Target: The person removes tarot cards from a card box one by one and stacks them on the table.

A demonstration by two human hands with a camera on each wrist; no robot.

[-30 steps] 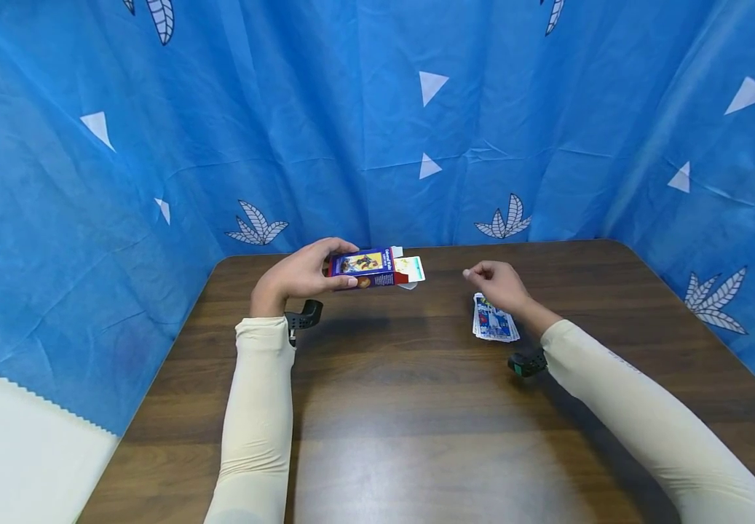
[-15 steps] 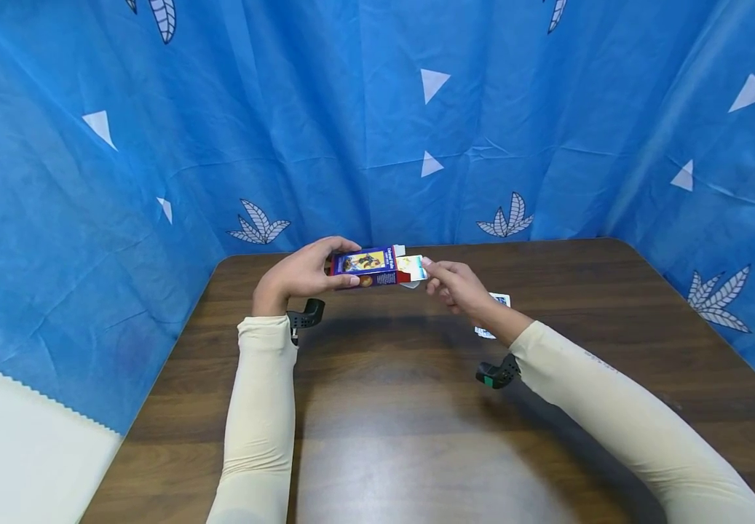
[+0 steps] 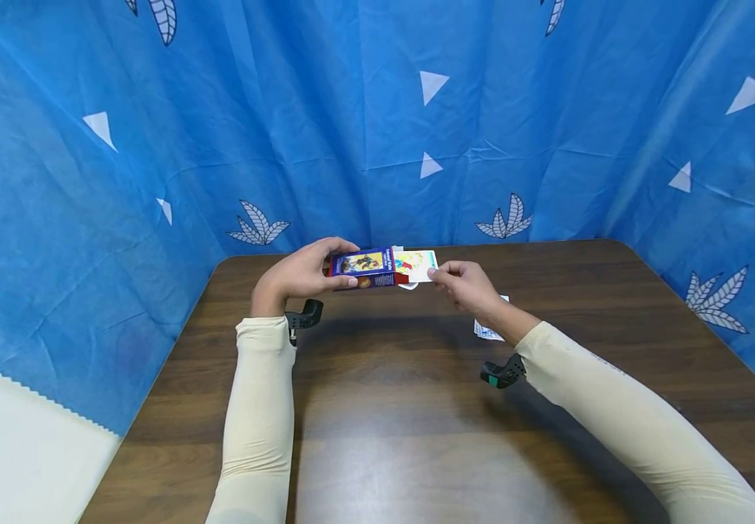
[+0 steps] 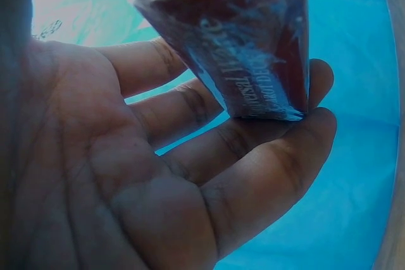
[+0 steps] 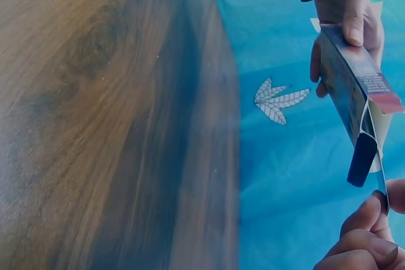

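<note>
My left hand [image 3: 306, 273] grips a purple tarot card box [image 3: 365, 268] by its sides, thumb in front and fingers behind, above the table. The box lies sideways, with its open end and loose flaps facing right. A tarot card [image 3: 418, 265] sticks partly out of that end. Its outer edge is pinched between the thumb and finger of my right hand [image 3: 467, 285]. Edge-on in the right wrist view, the card [image 5: 381, 178] shows as a thin strip between box and fingertips. In the left wrist view the box end [image 4: 247, 49] carries lettering under shiny wrap.
A stack of blue-and-white cards [image 3: 487, 332] lies on the brown wooden table [image 3: 377, 407], partly hidden behind my right wrist. Blue curtain [image 3: 325, 145] with leaf and triangle prints hangs along the table's back and sides. A white cloth [image 3: 17, 444] shows at the lower left.
My right hand has come left from over the card stack, taken the protruding card by its edge and drawn it further out to the right. The left hand and box have stayed nearly still.
</note>
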